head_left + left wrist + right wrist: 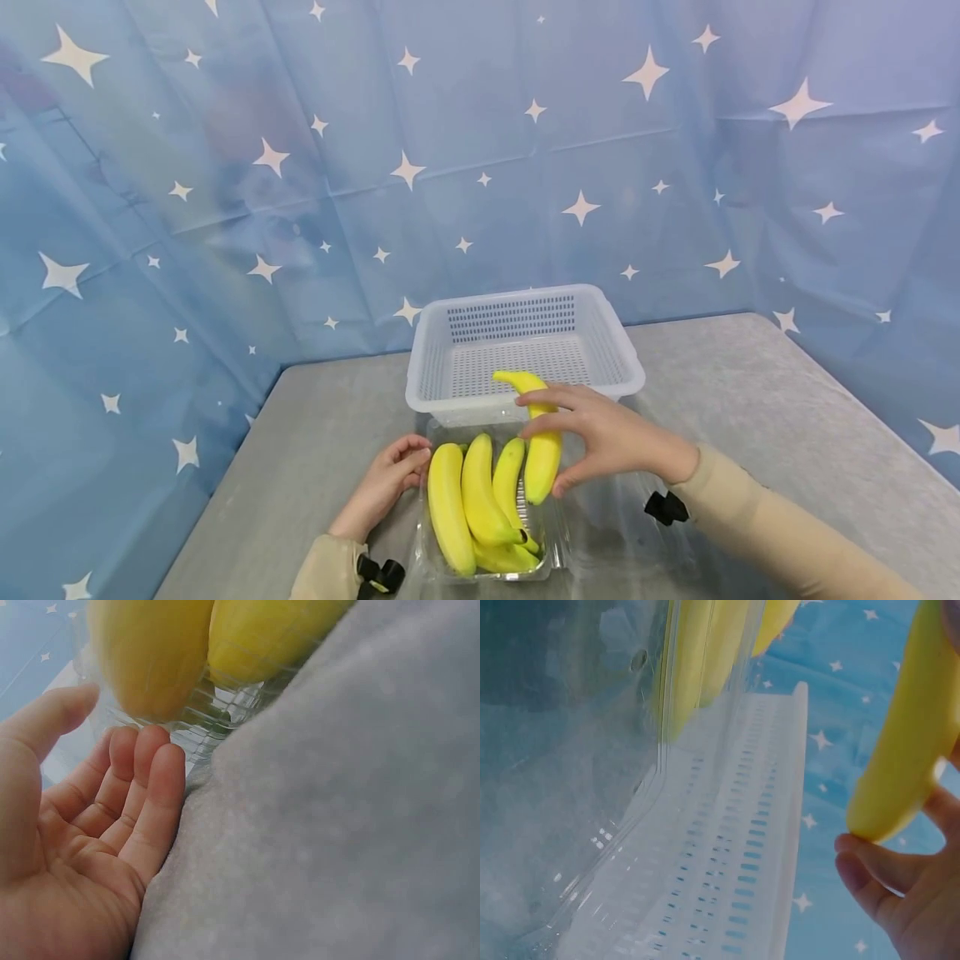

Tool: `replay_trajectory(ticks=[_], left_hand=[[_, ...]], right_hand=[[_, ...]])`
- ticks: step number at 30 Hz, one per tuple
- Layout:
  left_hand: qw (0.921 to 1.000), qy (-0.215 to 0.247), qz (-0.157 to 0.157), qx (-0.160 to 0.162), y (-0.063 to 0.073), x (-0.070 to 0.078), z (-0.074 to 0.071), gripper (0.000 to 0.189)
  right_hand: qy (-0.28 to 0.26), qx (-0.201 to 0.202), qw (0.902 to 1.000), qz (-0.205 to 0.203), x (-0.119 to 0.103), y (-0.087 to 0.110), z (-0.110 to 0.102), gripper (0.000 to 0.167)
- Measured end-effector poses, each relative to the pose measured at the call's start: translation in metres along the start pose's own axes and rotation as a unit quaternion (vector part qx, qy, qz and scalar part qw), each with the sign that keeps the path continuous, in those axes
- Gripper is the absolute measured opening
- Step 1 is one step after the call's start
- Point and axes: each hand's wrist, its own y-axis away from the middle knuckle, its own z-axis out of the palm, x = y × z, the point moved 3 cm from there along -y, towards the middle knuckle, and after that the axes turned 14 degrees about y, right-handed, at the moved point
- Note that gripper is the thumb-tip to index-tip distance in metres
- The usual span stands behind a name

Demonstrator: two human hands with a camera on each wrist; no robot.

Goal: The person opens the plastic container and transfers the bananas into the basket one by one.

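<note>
Through my head camera I record the person's right hand (611, 429) partly closed on a single yellow banana (542, 467), with the thumb near its lower end and fingers laid across its upper part. This banana is held in the air at the right-hand rim of a clear plastic container (453, 432), tilted, its stem end directed toward the far edge of the bench (330, 433).

The left hand (388, 479) has hold of nothing. Its fingers are slightly bent, its thumb stands apart, and it lies beside the container's left wall, toward the far left corner. From the left wrist view I note fingertips close against that wall; I cannot tell whether they touch.

The container stands near the middle of the bench's near edge and carries further bananas (483, 492); I count at least four, some lying over another. Its clear lid (622, 525) is folded open to the right.

Directly behind the container, by the bench's far edge and between its two far corners, sits a white slotted basket (472, 408). A blue star-printed cloth (480, 108) hangs beyond.
</note>
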Motion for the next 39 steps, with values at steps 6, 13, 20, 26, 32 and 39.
replay_trajectory(ticks=[6, 13, 20, 26, 32, 39], left_hand=[[1.0000, 0.001, 0.003, -0.005, 0.000, 0.002, 0.001, 0.032], [1.0000, 0.005, 0.000, 0.002, 0.002, 0.000, 0.002, 0.030], [1.0000, 0.005, 0.001, -0.001, 0.001, -0.002, 0.001, 0.032], [0.9999, 0.007, 0.007, -0.001, 0.001, -0.001, 0.001, 0.030], [0.9999, 0.012, 0.006, -0.002, 0.001, 0.001, 0.001, 0.031], [0.9999, 0.014, 0.001, -0.007, 0.000, 0.001, 0.001, 0.031]], right_hand=[[0.000, -0.005, 1.0000, 0.006, 0.003, -0.003, -0.003, 0.069], [0.002, -0.012, 0.9998, 0.013, 0.006, -0.005, -0.005, 0.069], [-0.002, -0.008, 0.9999, 0.008, 0.009, -0.008, -0.005, 0.069], [0.001, 0.001, 1.0000, 0.002, 0.012, -0.012, -0.006, 0.071], [-0.002, 0.004, 1.0000, 0.000, 0.016, -0.014, -0.007, 0.070], [-0.003, -0.004, 0.9998, 0.017, 0.021, -0.015, -0.007, 0.070]])
